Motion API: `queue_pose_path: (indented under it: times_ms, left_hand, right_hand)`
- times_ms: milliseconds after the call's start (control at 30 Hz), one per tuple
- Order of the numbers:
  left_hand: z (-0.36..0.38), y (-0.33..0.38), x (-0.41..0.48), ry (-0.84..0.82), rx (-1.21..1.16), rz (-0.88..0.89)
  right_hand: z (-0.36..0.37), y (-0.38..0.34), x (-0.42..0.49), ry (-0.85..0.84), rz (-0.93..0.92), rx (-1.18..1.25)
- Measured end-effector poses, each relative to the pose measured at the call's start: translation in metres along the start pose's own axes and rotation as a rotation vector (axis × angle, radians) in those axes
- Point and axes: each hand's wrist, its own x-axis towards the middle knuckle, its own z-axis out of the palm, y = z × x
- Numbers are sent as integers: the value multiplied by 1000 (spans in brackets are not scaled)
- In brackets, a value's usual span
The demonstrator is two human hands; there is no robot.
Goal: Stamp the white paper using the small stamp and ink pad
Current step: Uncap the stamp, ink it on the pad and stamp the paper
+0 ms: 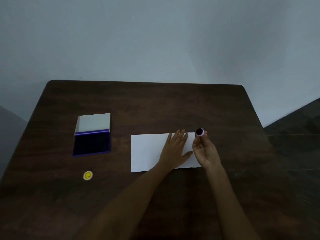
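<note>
The table (155, 104) looks like dark brown wood with a dull, grainy top. The white paper (147, 151) is smooth and matt. The ink pad (91, 143) has a shiny blue plastic case and a dark, soft-looking pad inside.

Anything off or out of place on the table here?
Nothing spilled or damaged. The ink pad sits open, lid up. The left hand lies flat on the white paper; the right hand holds the small stamp with its dark face turned up. One stray: a yellow round cap or sticker lying apart from the rest.
</note>
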Motion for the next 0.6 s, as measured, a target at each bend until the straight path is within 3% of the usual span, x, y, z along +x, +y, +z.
queue_pose_path:
  times_ms: [167, 300, 467, 600]
  left_hand:
    - [13, -4, 5, -10, 78, -38]
    - [15, -7, 4, 36, 76, -41]
    - [15, -6, 5, 49, 86, -50]
    - [14, -6, 5, 45, 62, -50]
  right_hand:
    - [-11, -17, 11, 118, -70, -71]
    - [-19, -14, 25, 265, -260, -675]
    - [-21, -6, 40, 150, -521, -1075]
    - [-18, -1, 50, 93, -622, -1394]
